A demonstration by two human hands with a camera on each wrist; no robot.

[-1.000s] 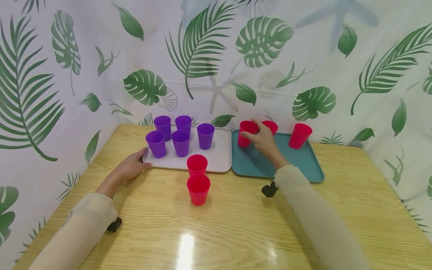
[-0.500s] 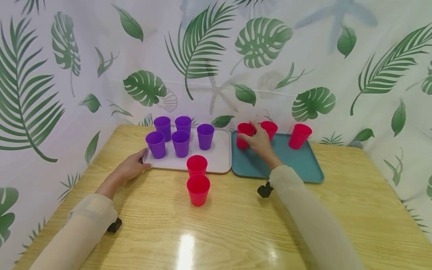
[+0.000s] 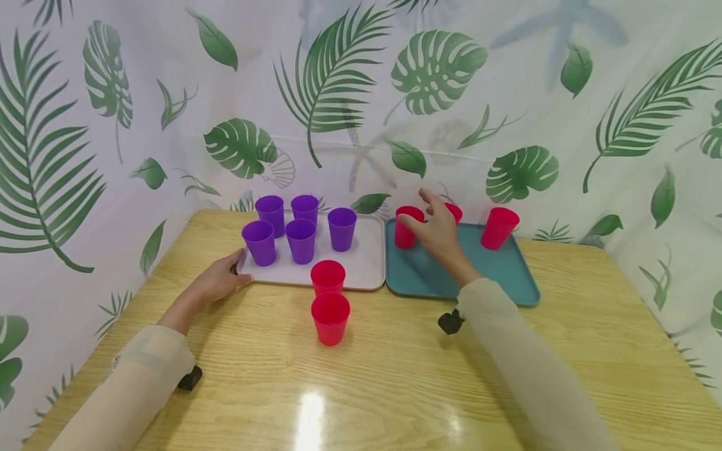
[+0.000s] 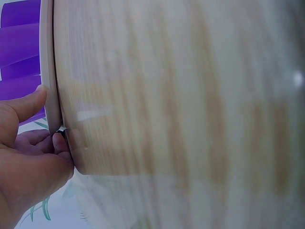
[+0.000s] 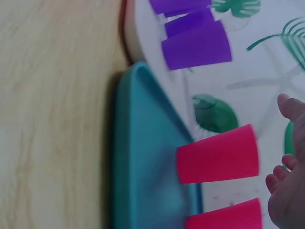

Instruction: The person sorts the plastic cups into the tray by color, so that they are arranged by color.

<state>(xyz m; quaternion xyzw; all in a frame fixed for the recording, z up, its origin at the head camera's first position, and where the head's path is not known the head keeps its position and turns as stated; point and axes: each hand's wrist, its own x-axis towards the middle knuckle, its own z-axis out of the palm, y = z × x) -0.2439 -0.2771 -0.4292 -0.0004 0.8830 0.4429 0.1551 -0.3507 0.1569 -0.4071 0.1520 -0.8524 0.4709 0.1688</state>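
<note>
My left hand [image 3: 219,278] holds the left end of a white tray [image 3: 361,266]. In the left wrist view its thumb [image 4: 35,102] lies on the rim [image 4: 47,62] and the other fingers curl at the tray's corner. Several purple cups [image 3: 301,241] stand upright on this tray. Above the teal tray [image 3: 420,275] my right hand [image 3: 440,233] is raised with fingers spread, apart from the left red cup [image 3: 406,235]. The right wrist view shows a gap between that red cup [image 5: 219,155] and the hand [image 5: 290,171]. Another red cup [image 3: 453,213] is partly hidden behind the hand.
A third red cup [image 3: 499,228] stands at the teal tray's back right. On the wooden table [image 3: 395,376] two more red cups stand one behind the other, the front one [image 3: 330,319] nearer me, the back one [image 3: 327,275] before the white tray. A leaf-patterned cloth [image 3: 361,94] hangs behind.
My right hand first shifted the left red cup slightly left on the teal tray, then let go and lifted off it. The left hand has stayed at the white tray.
</note>
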